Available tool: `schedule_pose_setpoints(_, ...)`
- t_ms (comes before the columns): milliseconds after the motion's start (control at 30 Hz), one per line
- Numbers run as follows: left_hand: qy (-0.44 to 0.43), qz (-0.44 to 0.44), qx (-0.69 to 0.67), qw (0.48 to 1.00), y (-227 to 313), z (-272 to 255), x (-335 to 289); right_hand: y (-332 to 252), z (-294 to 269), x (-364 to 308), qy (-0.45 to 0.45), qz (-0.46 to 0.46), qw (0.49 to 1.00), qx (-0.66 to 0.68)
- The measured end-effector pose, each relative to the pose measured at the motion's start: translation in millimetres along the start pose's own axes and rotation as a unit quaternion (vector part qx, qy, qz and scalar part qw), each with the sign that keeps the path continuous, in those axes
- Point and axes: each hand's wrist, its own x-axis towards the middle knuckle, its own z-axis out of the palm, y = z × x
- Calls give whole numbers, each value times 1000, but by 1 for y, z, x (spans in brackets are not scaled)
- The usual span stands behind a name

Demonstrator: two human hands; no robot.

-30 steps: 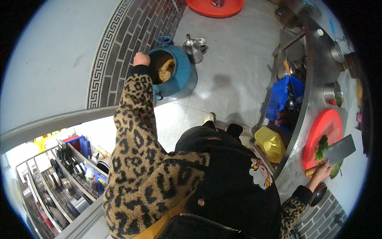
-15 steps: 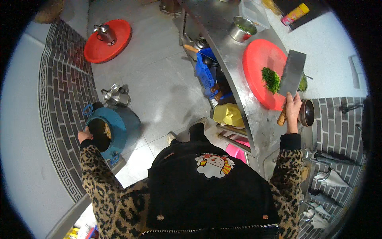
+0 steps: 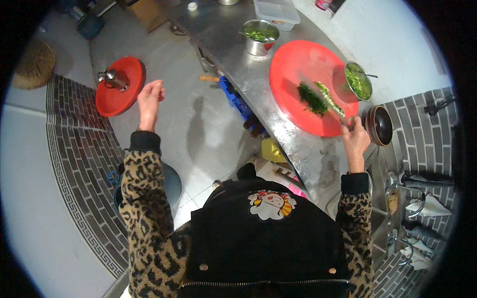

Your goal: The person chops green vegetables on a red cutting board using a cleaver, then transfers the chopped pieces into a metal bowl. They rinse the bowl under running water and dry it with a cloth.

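Observation:
My right hand [image 3: 355, 139] grips the handle of a cleaver [image 3: 316, 90], its blade seen nearly edge-on and smeared by motion. The blade is over a round red board [image 3: 293, 62] on the steel counter. A heap of finely chopped dark greens [image 3: 312, 101] lies beside the blade, with paler chopped greens [image 3: 332, 102] along its other side. My left hand [image 3: 150, 102] is raised over the floor, away from the counter, fingers curled in and nothing seen in them. At the board's right edge is a steel bowl [image 3: 365, 97] of chopped greens with a spoon.
Another steel pot [image 3: 259, 48] of greens and a clear plastic tub [image 3: 278, 14] stand farther back on the counter [image 3: 218, 35]. Dark bowls [image 3: 381, 126] are stacked right of the board. A red lid-like disc [image 3: 103, 105] lies on the floor. My left sleeve partly hides a blue bucket [image 3: 172, 184].
My left hand has left the blue bucket's opening and risen forward. The cleaver, earlier seen flat-on at the board's right, is now turned edge-on over the greens. The view has shifted.

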Motion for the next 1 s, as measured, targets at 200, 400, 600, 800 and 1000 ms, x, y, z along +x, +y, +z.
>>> schedule_pose_setpoints(200,-125,-88,-68,986,54,104,-2,25,4,1,126,-129,984,-12)
schedule_pose_setpoints(400,-233,-141,-147,951,78,159,-1,24,10,6,138,-135,981,14)
schedule_pose_setpoints(600,-279,-81,162,943,85,198,14,27,15,5,115,-116,985,55)
schedule_pose_setpoints(800,-361,420,312,771,100,275,-7,11,23,14,94,-89,991,27)
schedule_pose_setpoints(1000,-652,510,178,532,93,330,-60,-4,37,19,64,-51,997,4)
